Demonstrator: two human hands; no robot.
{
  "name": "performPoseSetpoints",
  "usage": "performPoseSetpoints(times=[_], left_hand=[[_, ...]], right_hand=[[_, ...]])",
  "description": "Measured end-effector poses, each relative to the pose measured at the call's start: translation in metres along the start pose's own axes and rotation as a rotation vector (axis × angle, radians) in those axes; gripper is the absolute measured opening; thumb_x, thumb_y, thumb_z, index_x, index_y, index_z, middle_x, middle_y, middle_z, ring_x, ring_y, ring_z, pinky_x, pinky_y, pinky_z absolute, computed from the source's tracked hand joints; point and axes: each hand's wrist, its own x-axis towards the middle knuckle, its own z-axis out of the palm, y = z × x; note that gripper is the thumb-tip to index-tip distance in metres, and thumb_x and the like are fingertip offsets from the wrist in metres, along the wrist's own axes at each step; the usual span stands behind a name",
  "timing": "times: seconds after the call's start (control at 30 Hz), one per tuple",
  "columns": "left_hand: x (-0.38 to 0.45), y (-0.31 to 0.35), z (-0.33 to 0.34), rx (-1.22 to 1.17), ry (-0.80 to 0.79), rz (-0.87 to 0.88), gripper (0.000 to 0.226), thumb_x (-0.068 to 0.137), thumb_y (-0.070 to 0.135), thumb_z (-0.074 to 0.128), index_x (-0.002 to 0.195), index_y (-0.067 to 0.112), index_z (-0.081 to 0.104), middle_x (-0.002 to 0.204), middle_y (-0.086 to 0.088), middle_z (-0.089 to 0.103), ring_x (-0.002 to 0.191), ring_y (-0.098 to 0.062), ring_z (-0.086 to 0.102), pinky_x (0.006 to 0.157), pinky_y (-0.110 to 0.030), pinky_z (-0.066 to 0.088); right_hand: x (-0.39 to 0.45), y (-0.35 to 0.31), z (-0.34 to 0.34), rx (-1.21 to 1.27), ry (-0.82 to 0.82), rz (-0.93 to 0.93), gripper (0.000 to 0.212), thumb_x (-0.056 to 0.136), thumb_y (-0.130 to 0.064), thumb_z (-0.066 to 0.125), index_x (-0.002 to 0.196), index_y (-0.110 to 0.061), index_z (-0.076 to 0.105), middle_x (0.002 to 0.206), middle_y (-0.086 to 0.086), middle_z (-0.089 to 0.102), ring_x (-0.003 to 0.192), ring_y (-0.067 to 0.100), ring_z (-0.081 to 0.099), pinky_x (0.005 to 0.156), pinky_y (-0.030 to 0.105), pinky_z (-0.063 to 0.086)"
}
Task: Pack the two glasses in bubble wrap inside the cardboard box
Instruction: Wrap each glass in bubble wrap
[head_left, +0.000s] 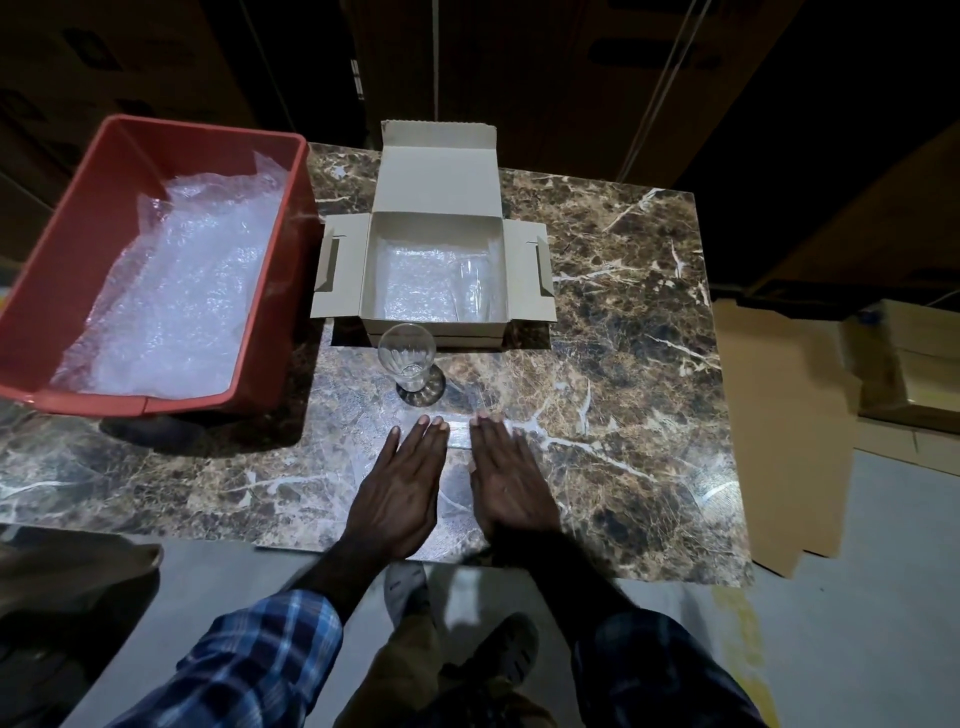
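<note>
The glass stands upright on the counter, just before the box and straight ahead of the left hand, the nearer one. A second glass seems to lie inside on bubble wrap. Both hands, the right hand too, lie flat, fingers straight, gripping nothing.

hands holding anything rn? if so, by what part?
Nothing held. Left hand and right hand lie flat on the marble table, fingers straight. The glass stands untouched in front of the cardboard box.
</note>
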Motion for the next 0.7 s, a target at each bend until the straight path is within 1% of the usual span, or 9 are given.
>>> performPoseSetpoints(times=[0.07,0.13,0.2,0.27,0.3,0.37,0.47,0.6,0.7], left_hand=[[-0.002,0.002,-0.003,-0.001,0.001,-0.052,0.057,0.102,0.020,0.037,0.156,0.003,0.027,0.163,-0.012,0.026,0.154,-0.024,0.014,0.124,-0.047,0.015],[-0.001,0.005,-0.004,-0.001,-0.007,-0.105,0.056,0.106,0.028,0.027,0.156,0.004,0.026,0.164,-0.010,0.023,0.154,-0.023,0.013,0.123,-0.047,0.014],[-0.002,0.007,-0.004,0.003,-0.035,-0.132,0.056,0.107,0.032,0.023,0.157,0.008,0.025,0.165,-0.009,0.020,0.154,-0.022,0.011,0.123,-0.049,0.010],[-0.003,0.008,-0.005,0.018,-0.063,-0.140,0.056,0.107,0.036,0.022,0.159,0.014,0.024,0.166,-0.008,0.019,0.155,-0.022,0.009,0.123,-0.053,0.005],[-0.002,0.009,-0.006,0.020,-0.074,-0.146,0.055,0.107,0.037,0.022,0.159,0.018,0.023,0.166,-0.008,0.019,0.155,-0.022,0.009,0.122,-0.055,0.004],[-0.001,0.011,-0.008,0.015,-0.091,-0.160,0.054,0.107,0.038,0.022,0.159,0.024,0.022,0.166,-0.008,0.018,0.155,-0.023,0.008,0.121,-0.058,0.003],[0.000,0.013,-0.008,0.026,-0.123,-0.170,0.053,0.107,0.041,0.020,0.160,0.032,0.017,0.167,-0.009,0.014,0.155,-0.023,0.001,0.120,-0.061,-0.001],[0.000,0.014,-0.006,0.065,-0.159,-0.140,0.052,0.107,0.046,0.020,0.159,0.040,0.013,0.167,-0.014,0.008,0.155,-0.028,-0.001,0.118,-0.065,-0.001],[0.000,0.015,-0.006,0.070,-0.181,-0.138,0.055,0.107,0.051,0.015,0.159,0.036,0.012,0.167,-0.015,0.007,0.155,-0.028,-0.004,0.118,-0.064,-0.002]], right_hand=[[-0.005,0.008,-0.001,-0.026,0.060,0.091,0.056,0.102,-0.027,0.028,0.149,0.000,0.040,0.154,0.018,0.041,0.144,0.032,0.037,0.120,0.040,0.013],[-0.005,0.012,-0.004,-0.047,0.154,0.141,0.051,0.100,-0.027,0.034,0.136,0.002,0.056,0.140,0.021,0.056,0.131,0.035,0.053,0.114,0.042,0.025],[-0.001,0.011,-0.010,-0.009,0.293,0.184,0.043,0.098,-0.023,0.041,0.121,0.003,0.065,0.119,0.020,0.068,0.110,0.036,0.064,0.101,0.041,0.040],[0.003,0.004,-0.018,0.082,0.376,0.273,0.039,0.096,-0.024,0.045,0.117,0.001,0.067,0.102,0.016,0.071,0.094,0.034,0.063,0.086,0.039,0.044],[0.004,-0.001,-0.021,0.142,0.375,0.352,0.039,0.096,-0.027,0.048,0.118,0.000,0.066,0.100,0.016,0.070,0.092,0.035,0.061,0.084,0.039,0.044],[0.008,-0.010,-0.024,0.272,0.318,0.537,0.040,0.095,-0.032,0.060,0.121,-0.002,0.064,0.105,0.017,0.067,0.099,0.036,0.060,0.087,0.039,0.044],[0.018,-0.022,-0.027,0.423,0.234,0.742,0.043,0.088,-0.031,0.072,0.121,-0.004,0.063,0.109,0.016,0.069,0.104,0.033,0.063,0.088,0.037,0.048],[0.031,-0.025,-0.035,0.545,0.172,0.961,0.026,0.083,-0.024,0.074,0.103,-0.008,0.068,0.100,0.015,0.073,0.100,0.035,0.067,0.086,0.036,0.053],[0.034,-0.020,-0.044,0.555,0.093,1.012,0.019,0.081,-0.025,0.074,0.091,-0.009,0.073,0.095,0.014,0.074,0.096,0.034,0.069,0.081,0.033,0.053]])
